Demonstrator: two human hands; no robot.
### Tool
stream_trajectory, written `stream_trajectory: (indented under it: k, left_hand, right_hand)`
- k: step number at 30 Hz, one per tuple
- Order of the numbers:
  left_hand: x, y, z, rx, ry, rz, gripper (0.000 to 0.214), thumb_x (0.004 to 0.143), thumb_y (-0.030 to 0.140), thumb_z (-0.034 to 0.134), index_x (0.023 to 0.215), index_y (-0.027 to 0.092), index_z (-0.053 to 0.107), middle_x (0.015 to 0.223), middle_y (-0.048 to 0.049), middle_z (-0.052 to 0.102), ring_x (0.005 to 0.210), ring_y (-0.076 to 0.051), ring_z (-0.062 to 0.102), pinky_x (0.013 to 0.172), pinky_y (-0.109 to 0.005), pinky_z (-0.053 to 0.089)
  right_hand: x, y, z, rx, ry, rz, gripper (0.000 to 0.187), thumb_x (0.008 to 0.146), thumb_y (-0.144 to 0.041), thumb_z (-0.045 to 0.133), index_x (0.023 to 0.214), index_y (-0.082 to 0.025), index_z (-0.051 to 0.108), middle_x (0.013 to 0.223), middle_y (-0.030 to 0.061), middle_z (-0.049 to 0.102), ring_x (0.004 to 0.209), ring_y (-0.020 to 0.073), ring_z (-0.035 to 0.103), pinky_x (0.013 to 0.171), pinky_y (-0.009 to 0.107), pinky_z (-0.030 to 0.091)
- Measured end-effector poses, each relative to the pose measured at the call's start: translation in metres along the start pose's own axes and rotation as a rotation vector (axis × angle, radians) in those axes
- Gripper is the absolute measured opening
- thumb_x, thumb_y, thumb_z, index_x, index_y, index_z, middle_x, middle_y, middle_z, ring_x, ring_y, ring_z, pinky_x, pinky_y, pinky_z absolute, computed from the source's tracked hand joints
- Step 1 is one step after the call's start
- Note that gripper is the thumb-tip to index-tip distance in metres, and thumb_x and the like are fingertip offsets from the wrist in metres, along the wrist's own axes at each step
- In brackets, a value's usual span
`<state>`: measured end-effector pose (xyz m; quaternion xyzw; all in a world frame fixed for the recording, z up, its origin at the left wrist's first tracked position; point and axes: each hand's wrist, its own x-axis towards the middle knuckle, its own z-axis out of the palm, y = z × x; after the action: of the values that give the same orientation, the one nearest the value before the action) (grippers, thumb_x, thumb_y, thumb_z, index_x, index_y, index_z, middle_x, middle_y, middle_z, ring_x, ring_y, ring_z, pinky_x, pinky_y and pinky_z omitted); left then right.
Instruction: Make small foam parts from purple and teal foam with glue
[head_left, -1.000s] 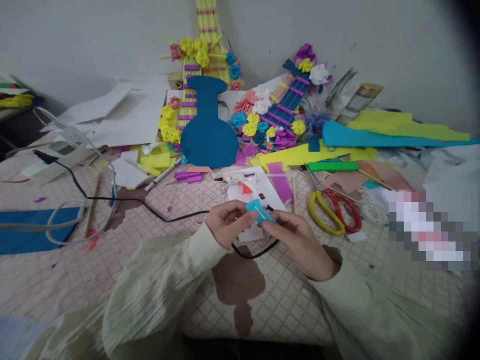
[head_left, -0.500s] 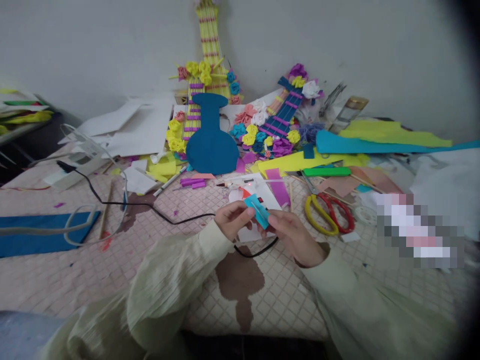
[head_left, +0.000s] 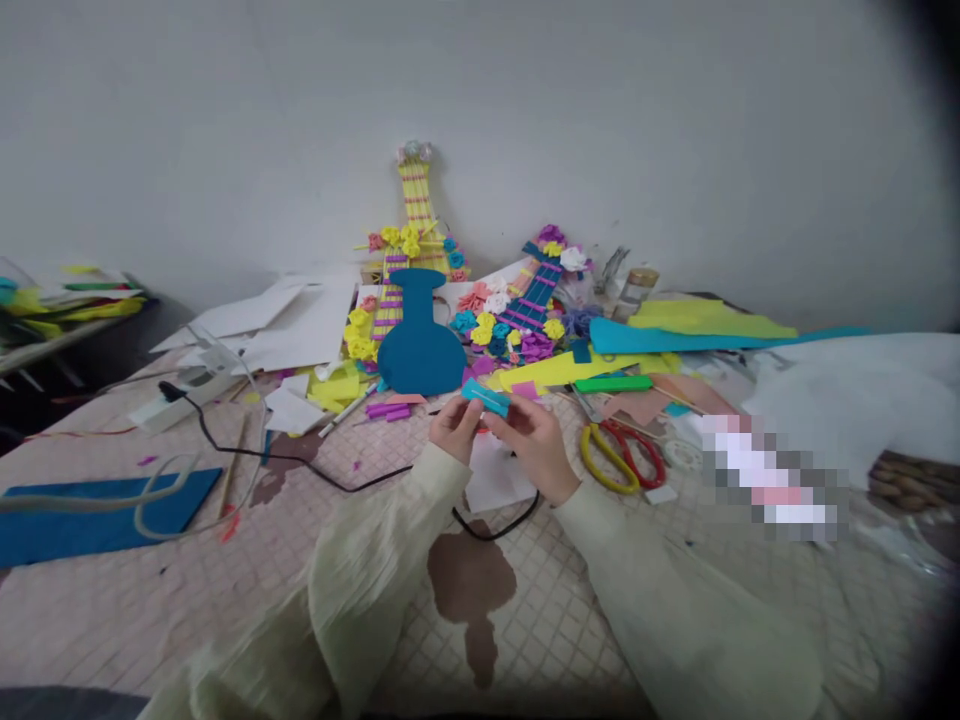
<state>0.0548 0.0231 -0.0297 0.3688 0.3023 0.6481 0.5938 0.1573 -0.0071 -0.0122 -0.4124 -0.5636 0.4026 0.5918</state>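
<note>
A small piece of light-blue paper (head_left: 487, 397) with a thin pale strip along it is held up between both hands over the table. My left hand (head_left: 454, 428) pinches its left end. My right hand (head_left: 538, 445) pinches the right end, fingers covering part of it. Beneath them lies a white sheet (head_left: 501, 482), partly hidden, with a black cord (head_left: 491, 535) looping around its near side. Just behind the hands a dark-blue guitar-shaped cutout (head_left: 421, 345) leans upright.
Scissors (head_left: 616, 455) with yellow and red handles lie right of my hands, near a green cutter (head_left: 613, 384). Paper-flower-decorated instruments (head_left: 536, 295) stand by the wall. At left are a power strip (head_left: 180, 398) and a blue paper strip (head_left: 112, 510). Purple paper rolls (head_left: 388, 411) lie left of centre.
The view has tilted up, showing more wall. The blue piece has turned from steeply slanted to nearly level, and both hands keep hold of it.
</note>
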Motion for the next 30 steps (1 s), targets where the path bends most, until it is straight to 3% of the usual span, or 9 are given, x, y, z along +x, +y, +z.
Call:
stream_trajectory:
  k: [4,9,13,19,27,30]
  left_hand:
    - [-0.008,-0.003,-0.002,-0.019,-0.042,-0.064,0.035,0.048,0.043,0.075,0.066,0.016,0.063,0.064,0.0021,0.059,0.057,-0.007,0.053,0.052,-0.019,0.044]
    - [-0.021,-0.001,-0.007,-0.025,-0.132,-0.154,0.034,0.053,0.036,0.075,0.08,0.018,0.068,0.078,-0.0025,0.064,0.067,-0.011,0.057,0.054,-0.02,0.044]
    - [-0.027,0.004,-0.008,-0.053,-0.205,-0.217,0.035,0.054,0.035,0.075,0.084,0.02,0.069,0.076,-0.002,0.065,0.066,-0.011,0.058,0.059,-0.022,0.046]
    - [-0.033,0.008,-0.008,-0.044,-0.21,-0.27,0.033,0.053,0.04,0.075,0.077,0.018,0.07,0.064,-0.0001,0.063,0.057,-0.01,0.055,0.055,-0.021,0.044]
    - [-0.032,0.011,-0.009,-0.057,-0.148,-0.331,0.036,0.05,0.037,0.076,0.08,0.018,0.07,0.074,-0.0025,0.065,0.06,-0.011,0.055,0.052,-0.021,0.042]
    - [-0.033,0.011,-0.009,-0.072,-0.134,-0.319,0.033,0.052,0.035,0.076,0.08,0.019,0.07,0.07,-0.0007,0.063,0.059,-0.009,0.053,0.053,-0.02,0.042]
  right_hand:
    - [-0.008,0.004,-0.005,-0.018,0.019,-0.008,0.029,0.071,-0.038,0.06,0.09,-0.016,0.062,0.075,0.0032,0.062,0.062,0.0121,0.055,0.057,0.026,0.047]
    - [-0.022,0.01,-0.012,-0.078,0.051,-0.066,0.023,0.073,-0.031,0.06,0.093,-0.019,0.063,0.092,0.006,0.062,0.078,0.0153,0.057,0.07,0.03,0.048]
    - [-0.028,0.009,-0.014,-0.184,0.029,-0.193,0.035,0.072,-0.027,0.063,0.106,-0.023,0.057,0.086,0.0032,0.059,0.075,0.0145,0.055,0.069,0.03,0.048]
    - [-0.032,0.002,-0.014,-0.499,-0.117,-0.498,0.056,0.072,-0.026,0.064,0.124,-0.025,0.045,0.093,0.0054,0.053,0.082,0.0162,0.053,0.075,0.03,0.047]
    - [-0.029,0.01,-0.018,-0.769,-0.192,-0.625,0.064,0.078,-0.028,0.055,0.135,-0.025,0.027,0.097,0.0084,0.049,0.086,0.0201,0.05,0.077,0.036,0.046]
    - [-0.029,0.009,-0.019,-0.742,-0.252,-0.568,0.067,0.077,-0.028,0.053,0.137,-0.022,0.023,0.099,0.0091,0.048,0.088,0.0204,0.049,0.078,0.036,0.046]
